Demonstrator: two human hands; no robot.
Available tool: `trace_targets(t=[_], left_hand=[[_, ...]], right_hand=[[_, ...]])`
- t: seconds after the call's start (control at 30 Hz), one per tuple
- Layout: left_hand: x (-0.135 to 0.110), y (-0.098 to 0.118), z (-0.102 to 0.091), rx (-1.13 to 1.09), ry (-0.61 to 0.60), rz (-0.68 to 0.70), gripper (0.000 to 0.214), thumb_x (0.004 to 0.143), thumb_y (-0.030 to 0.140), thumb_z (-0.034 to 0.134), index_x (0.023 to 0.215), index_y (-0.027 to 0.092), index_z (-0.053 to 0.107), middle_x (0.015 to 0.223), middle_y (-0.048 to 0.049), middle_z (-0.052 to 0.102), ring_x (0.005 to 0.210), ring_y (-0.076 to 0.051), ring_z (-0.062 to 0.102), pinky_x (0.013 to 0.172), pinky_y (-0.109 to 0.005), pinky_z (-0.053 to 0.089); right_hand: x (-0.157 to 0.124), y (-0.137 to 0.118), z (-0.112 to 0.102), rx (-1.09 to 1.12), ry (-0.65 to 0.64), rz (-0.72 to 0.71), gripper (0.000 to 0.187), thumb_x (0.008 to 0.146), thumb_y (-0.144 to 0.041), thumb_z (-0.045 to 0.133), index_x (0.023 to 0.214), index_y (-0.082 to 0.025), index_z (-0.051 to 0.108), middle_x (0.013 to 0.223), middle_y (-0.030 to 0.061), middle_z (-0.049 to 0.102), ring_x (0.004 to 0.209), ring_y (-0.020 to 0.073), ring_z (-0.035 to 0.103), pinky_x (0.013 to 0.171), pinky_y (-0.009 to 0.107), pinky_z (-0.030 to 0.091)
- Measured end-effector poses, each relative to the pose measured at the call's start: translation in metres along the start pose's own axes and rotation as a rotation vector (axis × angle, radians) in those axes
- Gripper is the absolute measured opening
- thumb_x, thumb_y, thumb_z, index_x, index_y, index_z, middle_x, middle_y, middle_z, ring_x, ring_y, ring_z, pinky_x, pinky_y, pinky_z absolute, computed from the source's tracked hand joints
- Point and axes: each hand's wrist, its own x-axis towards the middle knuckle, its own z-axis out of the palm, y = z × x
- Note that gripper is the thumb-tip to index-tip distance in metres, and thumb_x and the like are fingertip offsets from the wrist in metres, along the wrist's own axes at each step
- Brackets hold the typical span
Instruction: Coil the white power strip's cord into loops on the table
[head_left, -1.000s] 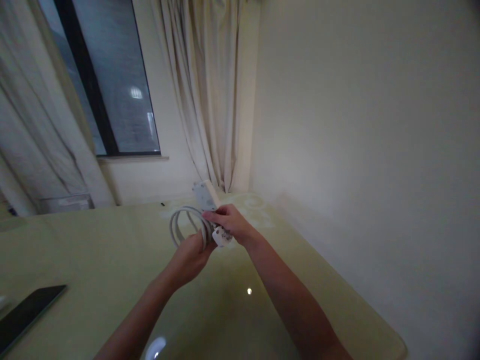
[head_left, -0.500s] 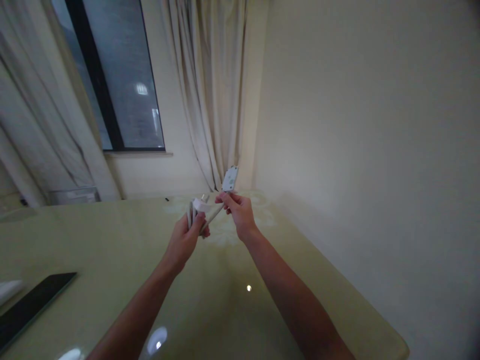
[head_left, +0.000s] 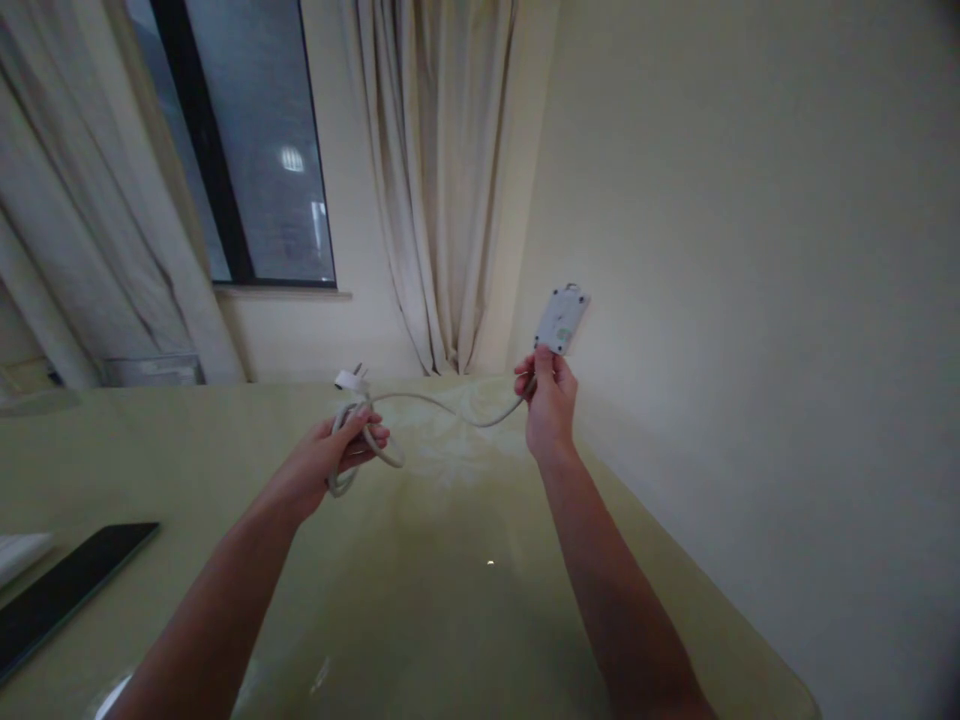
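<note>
My left hand [head_left: 341, 445] is closed around loose coils of a pale power cord [head_left: 386, 457]. Above its fingers sticks up the cord's white plug [head_left: 351, 381], prongs pointing up. My right hand [head_left: 551, 395] grips the near end of a white power strip [head_left: 561, 320], where the cord enters it. The strip is tilted upward and shows a flat face with dark dots at its corners and a greenish mark. Between the hands the cord sags in a shallow curve above the table.
A glossy greenish tabletop [head_left: 420, 560] lies below, with a wall [head_left: 750, 300] along its right side. Dark flat object [head_left: 71, 590] and a white object [head_left: 22, 553] rest at left. Curtains [head_left: 442, 180] and a window [head_left: 259, 130] stand behind the table.
My hands have moved apart, the left one leftward and the right one rightward and up with the power strip. A longer stretch of cord now spans between them, and the coils hang looser.
</note>
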Motion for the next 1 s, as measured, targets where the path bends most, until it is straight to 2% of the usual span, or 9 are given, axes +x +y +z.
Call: trace_targets(t=[0.17, 0.33, 0.43, 0.53, 0.63, 0.73, 0.8, 0.9, 1.0], left_hand=[[0.006, -0.001, -0.028, 0.186, -0.018, -0.002, 0.062, 0.067, 0.066, 0.089, 0.101, 0.015, 0.077, 0.088, -0.0095, 0.081, 0.084, -0.023, 0.078, 0.087, -0.037, 0.064], [0.006, 0.0, -0.035, 0.278, -0.015, 0.035, 0.078, 0.049, 0.078, 0.089, 0.096, 0.017, 0.078, 0.083, -0.0075, 0.079, 0.083, -0.024, 0.076, 0.084, -0.04, 0.064], [0.004, 0.002, -0.032, 0.284, 0.002, 0.046, 0.079, 0.051, 0.082, 0.086, 0.097, 0.018, 0.078, 0.082, -0.0073, 0.078, 0.081, -0.023, 0.075, 0.077, -0.036, 0.063], [0.004, 0.002, -0.029, 0.344, 0.041, 0.086, 0.075, 0.059, 0.083, 0.079, 0.096, 0.017, 0.078, 0.086, -0.0085, 0.077, 0.078, -0.021, 0.071, 0.063, -0.028, 0.055], [0.008, -0.001, -0.029, 0.44, 0.148, 0.162, 0.067, 0.066, 0.08, 0.073, 0.083, 0.016, 0.076, 0.072, -0.0046, 0.068, 0.062, -0.015, 0.056, 0.048, -0.023, 0.037], [0.014, -0.007, -0.029, 0.407, 0.255, 0.203, 0.056, 0.071, 0.07, 0.074, 0.079, 0.015, 0.075, 0.064, -0.0007, 0.06, 0.054, -0.011, 0.04, 0.047, -0.022, 0.028], [0.018, -0.01, -0.027, 0.249, 0.297, 0.188, 0.048, 0.074, 0.06, 0.077, 0.085, 0.013, 0.078, 0.073, -0.0032, 0.066, 0.055, -0.01, 0.039, 0.047, -0.021, 0.028], [0.023, -0.013, -0.022, -0.11, 0.33, 0.088, 0.03, 0.078, 0.039, 0.076, 0.085, 0.01, 0.078, 0.083, -0.0065, 0.07, 0.054, -0.007, 0.04, 0.045, -0.018, 0.028], [0.027, -0.014, -0.018, -0.316, 0.347, 0.004, 0.014, 0.08, 0.023, 0.068, 0.077, 0.01, 0.073, 0.078, -0.005, 0.066, 0.054, -0.006, 0.043, 0.046, -0.016, 0.033]], right_hand=[[0.014, -0.009, -0.008, 0.053, 0.144, -0.077, 0.051, 0.084, -0.067, 0.077, 0.086, -0.021, 0.055, 0.068, -0.0082, 0.052, 0.051, 0.005, 0.04, 0.046, 0.02, 0.029], [0.012, -0.015, -0.006, 0.092, 0.257, -0.143, 0.052, 0.076, -0.06, 0.086, 0.081, -0.023, 0.048, 0.062, -0.0121, 0.038, 0.048, 0.0046, 0.026, 0.043, 0.022, 0.019], [0.01, -0.018, -0.005, 0.098, 0.282, -0.19, 0.056, 0.071, -0.059, 0.089, 0.078, -0.024, 0.047, 0.061, -0.0121, 0.035, 0.048, 0.0046, 0.022, 0.042, 0.022, 0.018], [0.011, -0.021, -0.006, 0.076, 0.322, -0.249, 0.064, 0.068, -0.06, 0.091, 0.071, -0.026, 0.037, 0.06, -0.0117, 0.032, 0.049, 0.0049, 0.021, 0.042, 0.023, 0.019], [0.014, -0.025, -0.011, 0.074, 0.383, -0.338, 0.069, 0.067, -0.053, 0.092, 0.068, -0.026, 0.028, 0.059, -0.0116, 0.029, 0.048, 0.0049, 0.021, 0.042, 0.023, 0.02], [0.018, -0.032, -0.02, 0.137, 0.422, -0.38, 0.06, 0.074, -0.043, 0.086, 0.067, -0.025, 0.03, 0.058, -0.0117, 0.027, 0.047, 0.0053, 0.02, 0.041, 0.022, 0.019], [0.021, -0.037, -0.025, 0.238, 0.415, -0.34, 0.048, 0.082, -0.041, 0.077, 0.068, -0.024, 0.035, 0.061, -0.0103, 0.035, 0.047, 0.0056, 0.026, 0.041, 0.021, 0.023], [0.023, -0.043, -0.03, 0.445, 0.359, -0.155, 0.035, 0.092, -0.047, 0.063, 0.072, -0.023, 0.048, 0.074, -0.0042, 0.057, 0.058, 0.0072, 0.053, 0.054, 0.02, 0.047], [0.023, -0.043, -0.035, 0.58, 0.233, 0.124, 0.036, 0.095, -0.056, 0.059, 0.081, -0.023, 0.06, 0.085, 0.0022, 0.071, 0.075, 0.0141, 0.069, 0.076, 0.032, 0.062]])
